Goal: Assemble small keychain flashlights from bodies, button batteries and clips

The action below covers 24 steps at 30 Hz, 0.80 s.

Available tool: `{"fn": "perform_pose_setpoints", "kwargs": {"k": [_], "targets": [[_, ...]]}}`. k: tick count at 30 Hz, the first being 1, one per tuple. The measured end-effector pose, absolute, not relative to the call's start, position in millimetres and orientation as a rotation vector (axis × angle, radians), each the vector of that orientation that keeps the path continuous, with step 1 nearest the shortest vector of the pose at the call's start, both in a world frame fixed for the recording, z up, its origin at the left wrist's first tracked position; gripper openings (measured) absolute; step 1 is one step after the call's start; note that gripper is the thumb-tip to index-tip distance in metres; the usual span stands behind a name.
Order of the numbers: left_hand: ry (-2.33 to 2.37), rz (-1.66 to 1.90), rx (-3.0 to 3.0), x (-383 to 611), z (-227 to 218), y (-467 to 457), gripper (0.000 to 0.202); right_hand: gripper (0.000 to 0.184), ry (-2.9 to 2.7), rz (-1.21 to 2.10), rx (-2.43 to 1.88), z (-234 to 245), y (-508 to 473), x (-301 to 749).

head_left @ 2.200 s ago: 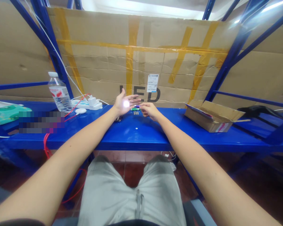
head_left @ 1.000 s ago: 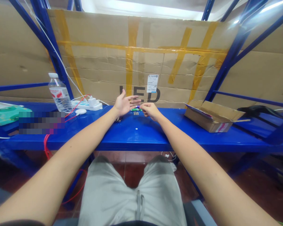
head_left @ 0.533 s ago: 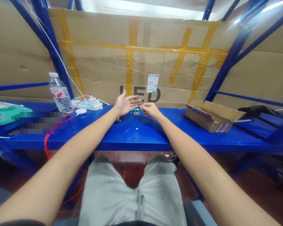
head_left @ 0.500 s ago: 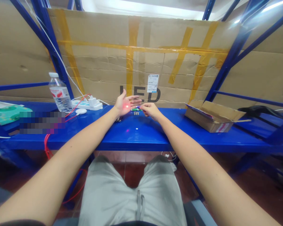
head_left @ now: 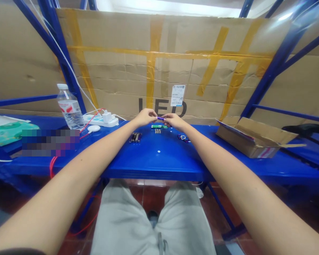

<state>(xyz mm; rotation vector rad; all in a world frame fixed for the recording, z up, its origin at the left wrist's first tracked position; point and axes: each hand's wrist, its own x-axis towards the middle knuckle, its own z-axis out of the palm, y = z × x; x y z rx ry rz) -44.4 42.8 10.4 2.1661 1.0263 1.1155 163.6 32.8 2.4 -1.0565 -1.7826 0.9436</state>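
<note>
Between my two hands, just above the blue table (head_left: 149, 159), is a slim purple laser pointer (head_left: 160, 118). My left hand (head_left: 146, 117) pinches its left end, and my right hand (head_left: 173, 120) grips the right end, partly hiding it. Right below them on the table lie green metallic tubes (head_left: 159, 126) of similar shape. Several small silver button cells (head_left: 157, 131) sit in rows in front of those. Dark metallic cylinders (head_left: 135, 137) are lined up near my left forearm. Small metal clips with blue parts (head_left: 184, 137) lie by my right forearm.
On the left stand a water bottle (head_left: 70, 108), a white power strip (head_left: 103, 121) with cords, and a green tissue pack (head_left: 12, 131). An open cardboard box (head_left: 251, 136) is at the right. A large cardboard sheet (head_left: 117, 78) closes off the back.
My left hand was open with a red light spot on its palm; now its fingers have closed on the pointer. The red spot is gone. The view has shifted slightly.
</note>
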Motion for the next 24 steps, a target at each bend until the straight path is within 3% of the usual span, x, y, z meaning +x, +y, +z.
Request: {"fn": "perform_pose_setpoints", "kwargs": {"k": [2, 11, 17, 24], "targets": [[1.072, 1.092, 2.187, -45, 12, 56, 0.005, 0.03, -1.772, 0.867, -1.11, 4, 50, 169], [1.22, 0.995, 2.286, -47, -10, 115, 0.006, 0.016, -2.036, 0.432, -1.262, -10, 109, 170], [1.258, 0.606, 2.436, -52, -14, 137, 0.007, 0.022, -2.169, 0.518, -1.262, -23, 121, 168], [1.129, 0.428, 2.483, -58, -11, 144, 0.014, 0.038, -2.155, 0.671, -1.187, -24, 112, 176]]}}
